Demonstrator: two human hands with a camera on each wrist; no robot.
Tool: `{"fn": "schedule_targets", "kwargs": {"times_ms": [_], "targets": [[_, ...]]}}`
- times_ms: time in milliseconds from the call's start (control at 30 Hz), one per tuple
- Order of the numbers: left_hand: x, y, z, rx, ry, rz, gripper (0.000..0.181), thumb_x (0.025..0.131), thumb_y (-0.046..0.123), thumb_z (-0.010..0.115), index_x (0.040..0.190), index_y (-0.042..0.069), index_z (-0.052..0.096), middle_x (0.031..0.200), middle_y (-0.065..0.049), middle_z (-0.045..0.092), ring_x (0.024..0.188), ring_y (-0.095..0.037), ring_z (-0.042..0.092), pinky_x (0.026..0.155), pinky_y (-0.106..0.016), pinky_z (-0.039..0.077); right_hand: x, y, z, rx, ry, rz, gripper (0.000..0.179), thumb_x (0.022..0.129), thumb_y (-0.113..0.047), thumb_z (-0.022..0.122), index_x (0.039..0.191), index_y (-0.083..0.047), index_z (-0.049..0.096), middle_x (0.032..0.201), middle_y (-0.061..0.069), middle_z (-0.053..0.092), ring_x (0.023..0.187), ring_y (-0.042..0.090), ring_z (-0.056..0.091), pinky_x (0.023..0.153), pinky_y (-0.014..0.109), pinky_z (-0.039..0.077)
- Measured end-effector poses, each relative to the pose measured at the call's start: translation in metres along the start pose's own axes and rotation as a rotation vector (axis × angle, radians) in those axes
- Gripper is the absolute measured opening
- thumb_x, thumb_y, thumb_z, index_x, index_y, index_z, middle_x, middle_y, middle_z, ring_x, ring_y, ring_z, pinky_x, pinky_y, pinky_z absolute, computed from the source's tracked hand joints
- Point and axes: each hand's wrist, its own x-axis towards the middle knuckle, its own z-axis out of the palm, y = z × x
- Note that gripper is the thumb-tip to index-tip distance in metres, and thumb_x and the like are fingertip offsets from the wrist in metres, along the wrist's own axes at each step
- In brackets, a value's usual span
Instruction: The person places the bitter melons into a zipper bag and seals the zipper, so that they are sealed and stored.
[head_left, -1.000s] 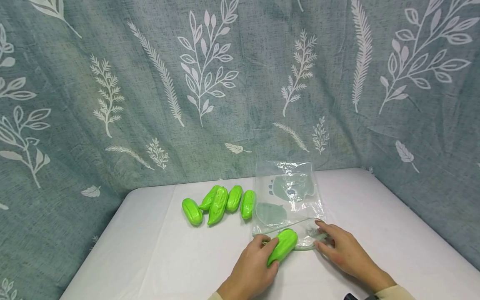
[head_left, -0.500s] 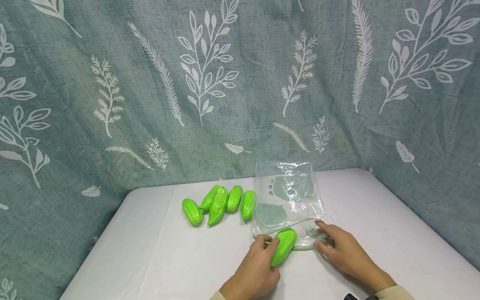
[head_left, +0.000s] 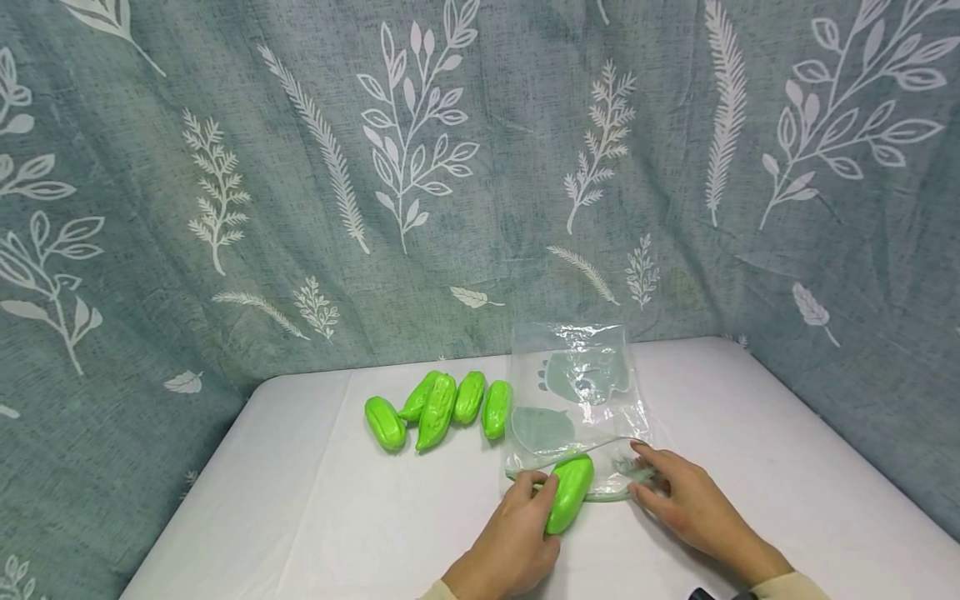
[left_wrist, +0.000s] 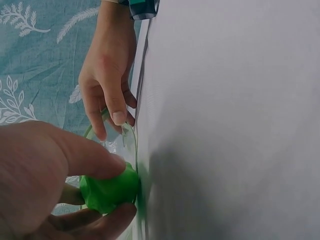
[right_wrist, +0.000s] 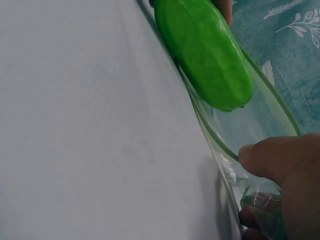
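A clear plastic zip bag [head_left: 577, 425] with grey-green printed shapes lies flat at the back of the table, its green-edged mouth gaping toward me. My left hand [head_left: 510, 537] grips a bright green, cucumber-shaped vegetable [head_left: 572, 493] at that mouth. In the right wrist view, the far end of the green vegetable [right_wrist: 210, 60] lies over the mouth opening. My right hand [head_left: 682, 500] holds the mouth's right corner, thumb at one green rim [right_wrist: 227, 147] and fingers among the plastic. In the left wrist view, the left thumb [left_wrist: 95, 157] lies along the vegetable; its far end is hidden.
Several similar green vegetables [head_left: 435, 412] lie in a loose group left of the bag, the rightmost one [head_left: 496, 410] beside the bag's edge. The table wears a white cloth [head_left: 315, 500]. A patterned grey-green curtain [head_left: 487, 208] hangs behind and at both sides.
My left hand has turned the green vegetable steeper and shifted it slightly farther into the bag's mouth. The right hand and the other vegetables stay in place.
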Motion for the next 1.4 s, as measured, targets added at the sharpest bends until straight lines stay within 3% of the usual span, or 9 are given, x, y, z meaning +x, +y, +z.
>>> {"fn": "schedule_targets", "kwargs": {"times_ms": [133,333,533,767,933,1133,1400], "targets": [[0.001,0.000,0.001,0.032,0.056,0.042,0.067,0.080,0.009,0.078,0.142,0.000,0.053,0.131,-0.010,0.052,0.112,-0.014,0.056,0.094,-0.029,0.051,0.000,0.000,0.000,-0.009,0.004,-0.007,0.059,0.087,-0.024,0.078,0.137,-0.002,0.058,0.116,0.008,0.069,0.093,0.018,0.065,0.077,0.041,0.056],[0.001,-0.002,0.002,0.049,0.146,0.131,0.062,0.079,0.013,0.081,0.138,0.013,0.060,0.126,-0.010,0.055,0.104,-0.010,0.059,0.086,-0.023,0.052,-0.001,0.000,0.000,-0.002,0.014,-0.008,0.059,0.087,-0.025,0.079,0.137,-0.002,0.059,0.116,0.008,0.069,0.093,0.018,0.065,0.077,0.041,0.056],[0.004,0.001,0.002,0.056,0.112,0.094,0.061,0.080,0.008,0.078,0.138,0.011,0.060,0.130,-0.013,0.053,0.105,-0.011,0.059,0.087,-0.023,0.052,-0.001,0.000,0.001,0.009,0.001,0.007,0.060,0.088,-0.027,0.078,0.138,-0.003,0.058,0.118,0.009,0.069,0.096,0.021,0.066,0.079,0.042,0.056],[0.005,0.006,0.003,0.063,0.059,0.084,0.068,0.075,0.000,0.068,0.141,0.007,0.057,0.134,-0.017,0.050,0.117,-0.022,0.057,0.096,-0.031,0.051,-0.001,0.000,0.001,0.015,-0.009,0.020,0.060,0.088,-0.027,0.078,0.139,-0.003,0.057,0.119,0.009,0.068,0.095,0.020,0.066,0.078,0.042,0.056],[0.007,0.007,0.003,0.113,0.093,0.120,0.060,0.079,0.005,0.072,0.138,0.010,0.061,0.135,-0.015,0.054,0.121,-0.023,0.057,0.098,-0.033,0.050,-0.001,0.001,0.001,0.018,-0.003,0.016,0.059,0.088,-0.026,0.078,0.139,-0.003,0.057,0.118,0.008,0.069,0.095,0.019,0.066,0.078,0.040,0.057],[0.009,0.008,0.004,0.100,0.109,0.115,0.053,0.082,0.009,0.076,0.134,0.010,0.064,0.134,-0.014,0.057,0.121,-0.022,0.058,0.097,-0.032,0.050,-0.001,0.001,0.001,0.024,-0.014,0.017,0.059,0.089,-0.028,0.077,0.139,-0.003,0.057,0.118,0.009,0.069,0.097,0.022,0.066,0.080,0.042,0.057],[0.013,0.008,0.005,0.155,0.156,0.142,0.049,0.083,0.016,0.081,0.129,0.009,0.067,0.131,-0.014,0.060,0.116,-0.023,0.062,0.094,-0.032,0.053,-0.001,0.001,0.001,0.013,-0.002,0.015,0.058,0.089,-0.025,0.077,0.139,-0.002,0.057,0.119,0.010,0.069,0.099,0.024,0.067,0.079,0.040,0.057]]}}
